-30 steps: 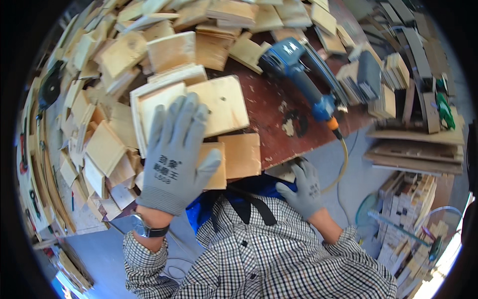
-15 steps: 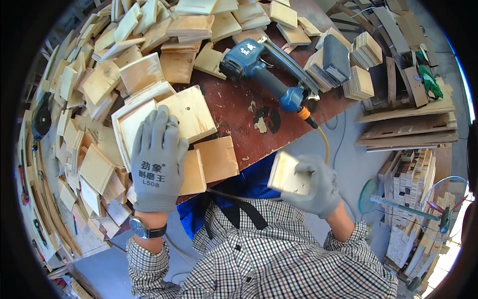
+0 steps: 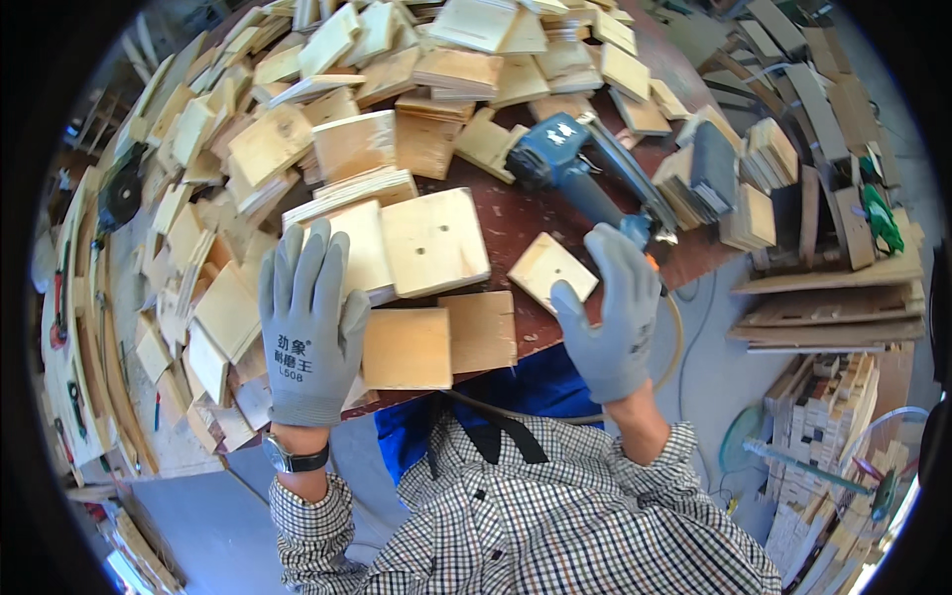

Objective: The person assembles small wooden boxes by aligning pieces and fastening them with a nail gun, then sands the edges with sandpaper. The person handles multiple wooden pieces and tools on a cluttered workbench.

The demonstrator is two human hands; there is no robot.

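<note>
My left hand [image 3: 310,327], in a grey work glove, lies with its fingers stretched out at the left edge of a pale plywood block [image 3: 365,246]. Whether it presses on that block, I cannot tell. Beside it is a squarish block with two dark holes [image 3: 434,260]. My right hand [image 3: 617,312], gloved the same way, is open, thumb and fingers apart, just right of a small plywood block [image 3: 543,278] on the red tabletop. Its thumb tip is at that block's edge. Two orange-tan wood pieces [image 3: 407,349] [image 3: 483,333] lie between my hands at the near table edge.
A blue pneumatic nailer [image 3: 575,174] lies beyond my right hand, its hose [image 3: 677,342] hanging over the table edge. Loose wood blocks [image 3: 268,144] heap up left and far. A dark block [image 3: 716,164] leans among block stacks at right. Boards [image 3: 838,312] are stacked off the table.
My right hand has moved up and set its plywood block down on the tabletop, letting go. My left fingers have come off the top of the blocks toward their left edge. The view has shifted.
</note>
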